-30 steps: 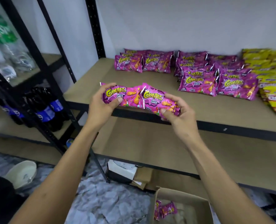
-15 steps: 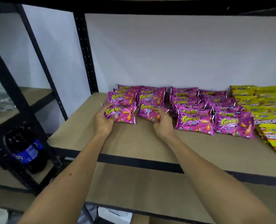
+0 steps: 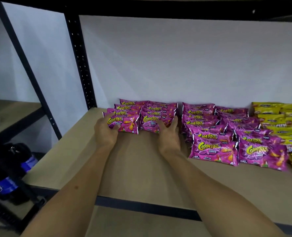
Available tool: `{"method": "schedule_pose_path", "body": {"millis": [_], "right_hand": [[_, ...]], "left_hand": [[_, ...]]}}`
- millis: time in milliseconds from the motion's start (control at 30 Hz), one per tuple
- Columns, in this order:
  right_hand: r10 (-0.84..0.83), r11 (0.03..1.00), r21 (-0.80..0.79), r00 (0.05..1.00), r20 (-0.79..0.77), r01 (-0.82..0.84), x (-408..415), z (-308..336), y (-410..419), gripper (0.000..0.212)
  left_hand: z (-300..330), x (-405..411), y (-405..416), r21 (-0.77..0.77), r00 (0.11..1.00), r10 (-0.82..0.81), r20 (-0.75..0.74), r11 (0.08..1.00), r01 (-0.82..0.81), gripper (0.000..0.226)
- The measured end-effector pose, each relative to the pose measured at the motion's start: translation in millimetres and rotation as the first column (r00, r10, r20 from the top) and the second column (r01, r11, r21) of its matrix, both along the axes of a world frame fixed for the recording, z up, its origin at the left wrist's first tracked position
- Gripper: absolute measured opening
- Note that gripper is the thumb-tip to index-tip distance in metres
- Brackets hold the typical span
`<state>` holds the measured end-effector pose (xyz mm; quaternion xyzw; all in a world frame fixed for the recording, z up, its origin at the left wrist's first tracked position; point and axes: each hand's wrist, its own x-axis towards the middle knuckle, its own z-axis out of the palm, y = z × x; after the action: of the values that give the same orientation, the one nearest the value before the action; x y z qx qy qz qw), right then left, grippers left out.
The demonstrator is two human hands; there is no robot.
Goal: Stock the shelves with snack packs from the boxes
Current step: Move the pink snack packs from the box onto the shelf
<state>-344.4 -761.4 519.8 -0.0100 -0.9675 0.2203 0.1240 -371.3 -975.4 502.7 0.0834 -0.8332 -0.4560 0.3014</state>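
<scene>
Left hand [image 3: 106,132]: grips the left front pack [image 3: 124,124] at its left end.
Right hand [image 3: 169,134]: grips the right front pack [image 3: 150,123] at its right end.
Packs: side by side between the hands, long axes crosswise.
Beyond: purple rows [image 3: 145,108] touching, on the shelf [image 3: 141,168].

Both hands [image 3: 106,132] [image 3: 169,135] forward, fingers curled.

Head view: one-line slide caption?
Left hand and right hand set two purple Corntoz packs on the shelf.
</scene>
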Motion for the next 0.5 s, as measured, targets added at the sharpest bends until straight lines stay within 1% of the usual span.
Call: {"method": "schedule_pose_path", "body": {"millis": [67,200,267,367,400,500], "right_hand": [[-0.046,0.996,0.07,0.998,-0.046,0.049,-8,2,-1,0.084],[-0.133,0.972,0.161,0.964,-0.23,0.173,-17,-6,-1,0.051],[-0.14,0.963,0.19,0.957,-0.254,0.191,-17,-9,1,0.045],[-0.102,0.95,0.272,0.977,-0.189,0.152,-18,-3,5,0.054],[-0.081,0.955,0.269,0.984,-0.158,0.121,-19,1,7,0.059],[-0.047,0.983,0.173,0.995,-0.093,0.063,-23,11,11,0.066]], "left_hand": [[3,-8,2,-0.011,1.0,0.002,0.0,1.0,-0.002,0.047],[1,-13,7,-0.028,1.0,0.001,0.008,1.0,-0.001,0.049],[-1,-12,9,-0.048,1.0,0.004,0.007,0.999,-0.003,0.049],[3,-14,10,-0.081,1.0,0.02,-0.007,0.996,-0.021,0.048],[7,-16,10,-0.092,1.0,0.028,-0.012,0.995,-0.029,0.049],[14,-21,13,-0.107,0.999,0.033,-0.001,0.994,-0.033,0.05]]}}
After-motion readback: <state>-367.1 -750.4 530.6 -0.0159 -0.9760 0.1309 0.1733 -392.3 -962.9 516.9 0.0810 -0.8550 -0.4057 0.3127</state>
